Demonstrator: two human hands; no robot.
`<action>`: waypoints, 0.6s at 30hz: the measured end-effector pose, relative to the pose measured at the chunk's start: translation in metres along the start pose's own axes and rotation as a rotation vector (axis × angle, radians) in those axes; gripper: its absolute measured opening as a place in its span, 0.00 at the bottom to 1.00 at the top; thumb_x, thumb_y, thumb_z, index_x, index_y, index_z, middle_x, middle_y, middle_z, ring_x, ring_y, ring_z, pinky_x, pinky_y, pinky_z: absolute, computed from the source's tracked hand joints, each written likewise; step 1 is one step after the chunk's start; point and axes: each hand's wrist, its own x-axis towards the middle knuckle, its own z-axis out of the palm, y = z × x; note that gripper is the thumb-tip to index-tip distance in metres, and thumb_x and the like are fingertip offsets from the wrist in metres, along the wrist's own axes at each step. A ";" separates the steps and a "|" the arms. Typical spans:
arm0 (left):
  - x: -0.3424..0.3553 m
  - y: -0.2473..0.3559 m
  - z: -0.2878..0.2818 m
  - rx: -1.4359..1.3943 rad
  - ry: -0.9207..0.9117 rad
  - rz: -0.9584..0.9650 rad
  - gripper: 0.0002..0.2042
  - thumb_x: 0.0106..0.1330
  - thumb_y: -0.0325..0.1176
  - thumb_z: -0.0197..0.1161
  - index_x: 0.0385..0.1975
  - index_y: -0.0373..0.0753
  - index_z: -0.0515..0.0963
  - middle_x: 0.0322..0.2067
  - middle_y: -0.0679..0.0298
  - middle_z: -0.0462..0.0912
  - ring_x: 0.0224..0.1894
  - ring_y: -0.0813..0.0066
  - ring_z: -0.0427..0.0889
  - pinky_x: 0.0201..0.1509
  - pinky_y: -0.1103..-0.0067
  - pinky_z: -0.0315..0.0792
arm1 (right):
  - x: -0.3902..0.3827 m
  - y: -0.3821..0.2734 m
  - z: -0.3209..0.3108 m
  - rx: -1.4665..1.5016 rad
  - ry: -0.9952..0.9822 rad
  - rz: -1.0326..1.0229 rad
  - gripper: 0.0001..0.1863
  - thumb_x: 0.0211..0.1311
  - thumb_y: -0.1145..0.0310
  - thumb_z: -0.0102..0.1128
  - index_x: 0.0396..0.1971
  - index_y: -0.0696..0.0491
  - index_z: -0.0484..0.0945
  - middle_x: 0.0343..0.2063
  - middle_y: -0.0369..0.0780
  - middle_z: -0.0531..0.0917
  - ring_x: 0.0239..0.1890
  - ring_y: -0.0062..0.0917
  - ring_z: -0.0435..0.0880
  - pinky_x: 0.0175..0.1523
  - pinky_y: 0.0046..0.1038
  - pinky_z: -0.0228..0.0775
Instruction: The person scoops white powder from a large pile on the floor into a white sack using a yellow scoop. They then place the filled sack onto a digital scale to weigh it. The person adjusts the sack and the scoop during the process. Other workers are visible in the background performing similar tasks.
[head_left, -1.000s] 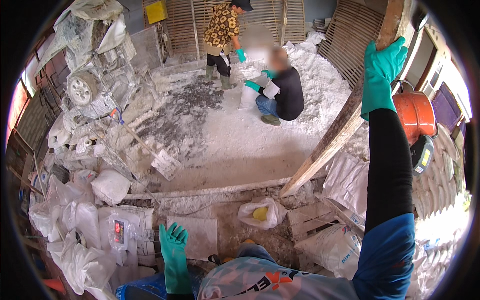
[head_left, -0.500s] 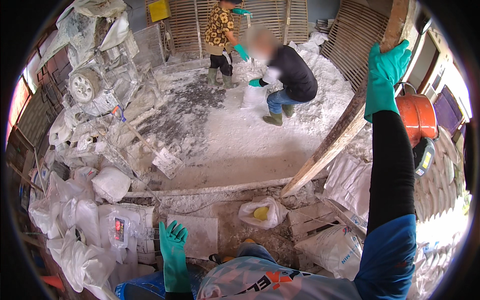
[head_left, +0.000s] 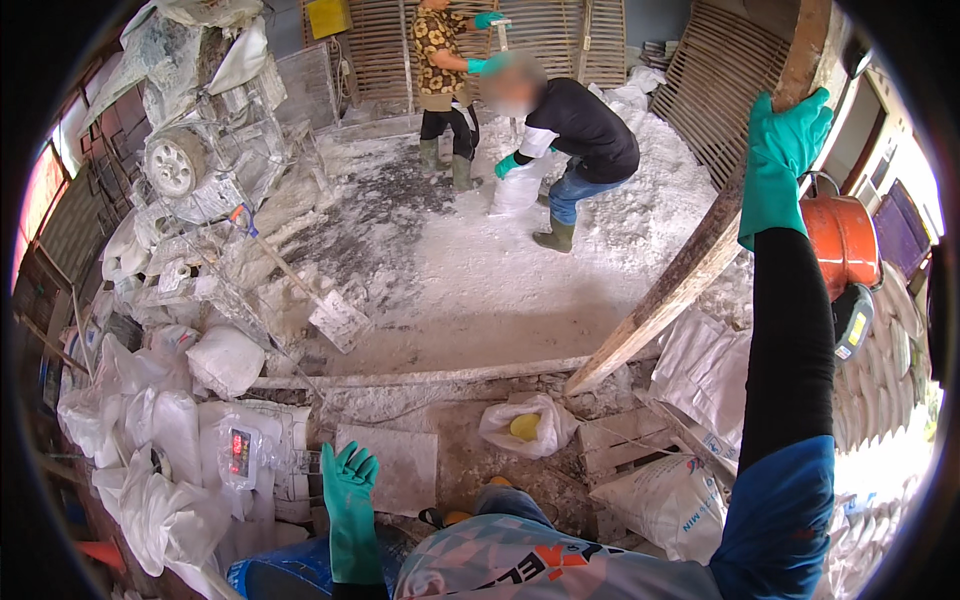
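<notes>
At the upper right, my right hand [head_left: 785, 160], in a green rubber glove, is wrapped round a tilted wooden post [head_left: 680, 280]. An orange metal container [head_left: 840, 240] hangs just beside that arm. My left hand [head_left: 350, 490], also gloved green, is low in the view with fingers apart and slightly curled, holding nothing. Left of it, a device with a red display [head_left: 241, 452] lies among white plastic sacks [head_left: 160, 500]. Between my hands stand a white bag [head_left: 540, 430] with a yellow item [head_left: 523, 427] in it and a pale board [head_left: 395, 460].
Beyond a low ledge [head_left: 450, 375], two co-workers [head_left: 445, 55] [head_left: 600, 140] work on a white-powdered floor, one bent over a white sack [head_left: 515, 190]. A shovel [head_left: 338, 320] lies near powder-caked machinery [head_left: 175, 165]. A wooden pallet [head_left: 620, 445] and printed sack [head_left: 660, 505] are at lower right.
The squatting co-worker has risen into a bent stance over the sack. The standing co-worker has raised both hands to an upright handle. My hands stay in place; the view has shifted slightly.
</notes>
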 end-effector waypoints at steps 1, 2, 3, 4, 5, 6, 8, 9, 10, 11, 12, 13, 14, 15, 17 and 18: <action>-0.005 0.002 0.003 0.006 0.010 0.011 0.31 0.74 0.61 0.61 0.52 0.33 0.82 0.39 0.53 0.89 0.39 0.58 0.88 0.54 0.62 0.82 | -0.002 0.001 0.000 0.005 -0.015 0.007 0.48 0.57 0.53 0.72 0.71 0.63 0.60 0.58 0.59 0.73 0.63 0.56 0.73 0.69 0.52 0.65; -0.008 0.003 0.003 0.012 0.020 0.021 0.31 0.74 0.61 0.61 0.52 0.33 0.82 0.39 0.53 0.89 0.39 0.57 0.88 0.54 0.61 0.82 | -0.005 0.000 0.000 0.010 -0.029 0.013 0.48 0.57 0.53 0.72 0.71 0.63 0.60 0.57 0.59 0.73 0.63 0.56 0.73 0.69 0.52 0.64; -0.006 0.003 0.001 0.000 -0.003 0.016 0.31 0.74 0.61 0.61 0.52 0.33 0.82 0.39 0.53 0.89 0.39 0.57 0.88 0.54 0.61 0.82 | -0.004 -0.001 -0.001 0.013 -0.029 0.020 0.48 0.57 0.53 0.72 0.71 0.63 0.60 0.57 0.59 0.73 0.63 0.56 0.73 0.69 0.52 0.64; -0.003 0.002 -0.005 -0.011 -0.027 0.010 0.31 0.75 0.61 0.61 0.52 0.33 0.82 0.39 0.52 0.89 0.39 0.57 0.88 0.54 0.61 0.82 | -0.003 -0.003 -0.001 0.016 -0.029 0.026 0.48 0.57 0.53 0.72 0.71 0.62 0.60 0.57 0.59 0.73 0.63 0.56 0.73 0.69 0.52 0.64; 0.001 0.001 -0.011 -0.021 -0.050 0.005 0.30 0.75 0.61 0.61 0.52 0.33 0.82 0.39 0.52 0.89 0.39 0.57 0.88 0.54 0.61 0.82 | -0.003 -0.004 -0.001 0.019 -0.029 0.034 0.48 0.58 0.53 0.71 0.72 0.62 0.60 0.57 0.59 0.73 0.63 0.56 0.73 0.69 0.51 0.64; 0.004 0.000 -0.015 -0.033 -0.071 -0.003 0.30 0.75 0.61 0.61 0.52 0.33 0.82 0.39 0.52 0.89 0.39 0.57 0.88 0.54 0.61 0.82 | -0.002 -0.004 0.000 0.010 -0.018 0.027 0.48 0.58 0.53 0.71 0.71 0.62 0.60 0.57 0.58 0.73 0.63 0.56 0.73 0.69 0.51 0.65; 0.008 -0.002 -0.023 -0.055 -0.111 -0.016 0.30 0.75 0.60 0.61 0.52 0.33 0.82 0.39 0.52 0.89 0.39 0.57 0.88 0.54 0.61 0.82 | -0.002 -0.003 0.002 -0.007 0.003 0.016 0.47 0.58 0.53 0.71 0.71 0.62 0.60 0.56 0.58 0.73 0.62 0.56 0.73 0.68 0.51 0.65; 0.006 -0.002 -0.019 -0.047 -0.090 -0.012 0.30 0.75 0.60 0.60 0.52 0.33 0.82 0.40 0.52 0.89 0.39 0.57 0.88 0.54 0.61 0.82 | -0.001 -0.004 0.000 -0.007 -0.010 0.020 0.47 0.58 0.53 0.71 0.71 0.62 0.60 0.56 0.58 0.74 0.62 0.56 0.73 0.68 0.51 0.65; 0.002 -0.002 -0.014 -0.038 -0.068 -0.008 0.30 0.76 0.60 0.60 0.52 0.33 0.82 0.40 0.52 0.89 0.39 0.57 0.87 0.54 0.62 0.82 | -0.001 -0.004 -0.002 -0.008 -0.023 0.025 0.47 0.58 0.53 0.71 0.71 0.62 0.60 0.56 0.58 0.74 0.62 0.56 0.73 0.68 0.51 0.66; 0.000 -0.003 -0.012 -0.030 -0.046 -0.004 0.30 0.76 0.60 0.60 0.53 0.33 0.82 0.40 0.53 0.89 0.39 0.58 0.87 0.54 0.62 0.82 | -0.001 -0.005 -0.003 -0.008 -0.037 0.030 0.46 0.58 0.54 0.71 0.71 0.62 0.60 0.56 0.58 0.74 0.62 0.56 0.74 0.68 0.51 0.66; 0.000 -0.002 -0.012 -0.039 -0.063 -0.005 0.30 0.76 0.60 0.60 0.53 0.33 0.82 0.41 0.53 0.89 0.39 0.58 0.87 0.54 0.62 0.82 | -0.001 -0.005 -0.004 -0.008 -0.035 0.031 0.46 0.58 0.54 0.71 0.70 0.62 0.61 0.56 0.58 0.74 0.62 0.56 0.74 0.67 0.51 0.66; 0.000 -0.002 -0.014 -0.048 -0.079 -0.006 0.29 0.76 0.59 0.60 0.53 0.33 0.82 0.41 0.53 0.88 0.40 0.58 0.87 0.54 0.62 0.82 | -0.001 -0.005 -0.004 -0.008 -0.033 0.033 0.46 0.58 0.54 0.71 0.70 0.62 0.61 0.56 0.58 0.73 0.61 0.56 0.74 0.67 0.51 0.66; 0.000 -0.002 -0.014 -0.056 -0.096 -0.007 0.29 0.76 0.59 0.60 0.53 0.33 0.82 0.41 0.53 0.88 0.40 0.58 0.87 0.54 0.62 0.82 | -0.001 -0.005 -0.004 -0.008 -0.031 0.035 0.46 0.58 0.54 0.71 0.70 0.62 0.61 0.56 0.58 0.73 0.61 0.56 0.74 0.67 0.51 0.67; -0.002 -0.001 -0.014 -0.052 -0.084 -0.001 0.29 0.76 0.59 0.61 0.53 0.33 0.82 0.42 0.53 0.88 0.40 0.58 0.87 0.54 0.62 0.82 | -0.002 -0.006 -0.005 -0.002 -0.042 0.042 0.46 0.58 0.54 0.71 0.70 0.62 0.61 0.56 0.58 0.74 0.61 0.56 0.74 0.67 0.51 0.67; -0.006 0.000 -0.013 -0.043 -0.058 0.012 0.29 0.76 0.59 0.61 0.53 0.33 0.81 0.42 0.53 0.88 0.40 0.58 0.87 0.54 0.63 0.82 | -0.003 -0.009 -0.006 0.009 -0.063 0.058 0.46 0.58 0.54 0.71 0.70 0.62 0.61 0.56 0.58 0.74 0.61 0.56 0.74 0.66 0.51 0.67; -0.007 -0.001 -0.011 -0.040 -0.059 0.015 0.29 0.76 0.59 0.60 0.53 0.33 0.81 0.42 0.53 0.88 0.40 0.58 0.87 0.54 0.62 0.82 | -0.002 -0.008 -0.006 0.004 -0.050 0.044 0.46 0.58 0.54 0.71 0.70 0.62 0.61 0.55 0.58 0.74 0.60 0.55 0.75 0.66 0.51 0.68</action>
